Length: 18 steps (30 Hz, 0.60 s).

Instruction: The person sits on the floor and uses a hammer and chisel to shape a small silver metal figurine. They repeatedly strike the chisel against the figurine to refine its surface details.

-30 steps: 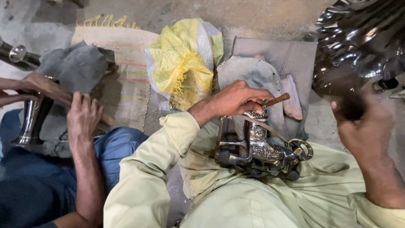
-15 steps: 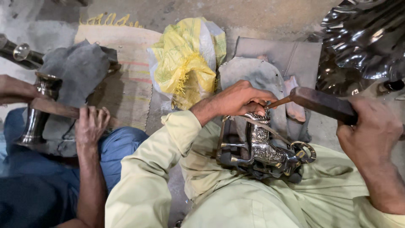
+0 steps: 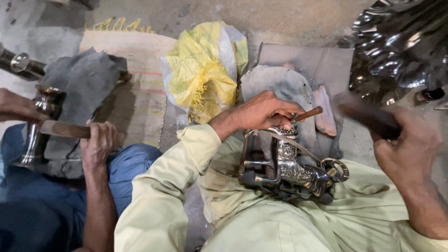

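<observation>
Left hand (image 3: pixel 263 112) is curled tight around a thin wooden-handled punch (image 3: pixel 308 113), pressing its tip down onto the top of an embossed silver figure (image 3: pixel 291 163) that lies across the person's lap, on pale green cloth. Right hand (image 3: pixel 408 149) is closed in a fist around the dark, motion-blurred handle of a hammer (image 3: pixel 366 114), raised to the right of the figure and level with the punch. Held in a dark metal frame, the figure has a ring at its right end. Beyond it, the ground is bare grey concrete with one striped woven mat (image 3: pixel 135 88), fringed in yellow at its far edge, lying to the figure's upper left. One yellow and white sack (image 3: pixel 205 70) sits bunched directly behind the figure, and one grey cloth (image 3: pixel 280 86) is spread under the left hand. One large, dark, shiny ribbed metal piece (image 3: pixel 401 46) fills the corner far to the figure's upper right. To the figure's left a second person in blue trousers works: two more hands show, one (image 3: pixel 98 142) gripping a wooden handle, the other (image 3: pixel 16 105) steadying a single silver goblet-shaped vessel (image 3: pixel 39 126) that stands on a dark grey slab (image 3: pixel 79 84). One metal rod (image 3: pixel 21 63) with a round end lies beyond that vessel. Four hands appear in all.
</observation>
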{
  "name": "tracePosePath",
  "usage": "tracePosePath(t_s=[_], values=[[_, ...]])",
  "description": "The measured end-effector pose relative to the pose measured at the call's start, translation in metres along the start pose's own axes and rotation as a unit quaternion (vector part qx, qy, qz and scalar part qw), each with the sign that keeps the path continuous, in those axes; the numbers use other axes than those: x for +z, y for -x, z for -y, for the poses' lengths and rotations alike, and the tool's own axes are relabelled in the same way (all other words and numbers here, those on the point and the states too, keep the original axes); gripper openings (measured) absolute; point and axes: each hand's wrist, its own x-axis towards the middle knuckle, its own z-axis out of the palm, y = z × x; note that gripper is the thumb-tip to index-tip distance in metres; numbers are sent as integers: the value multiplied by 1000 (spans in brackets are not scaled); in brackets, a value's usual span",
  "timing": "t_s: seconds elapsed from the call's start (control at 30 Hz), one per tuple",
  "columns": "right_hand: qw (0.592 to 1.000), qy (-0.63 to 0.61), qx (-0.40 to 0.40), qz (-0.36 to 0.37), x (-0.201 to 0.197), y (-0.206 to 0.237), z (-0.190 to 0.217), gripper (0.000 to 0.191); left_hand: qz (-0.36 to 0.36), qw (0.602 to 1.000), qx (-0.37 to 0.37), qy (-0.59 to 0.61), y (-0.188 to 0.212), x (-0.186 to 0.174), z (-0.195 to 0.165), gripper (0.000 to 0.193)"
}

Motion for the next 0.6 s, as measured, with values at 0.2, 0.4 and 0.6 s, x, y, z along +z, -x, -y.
tracePosePath(t_s=[0.2,0.4,0.6], values=[[999,27,-23,0,-9,-12,24,24,-13,999,22,24,2,0,3,41],[996,80,-26,26,-11,-19,34,30,-17,999,34,30,2,0,7,41],[996,76,-42,35,-14,-18,29,37,-29,997,61,46,2,-1,5,42]])
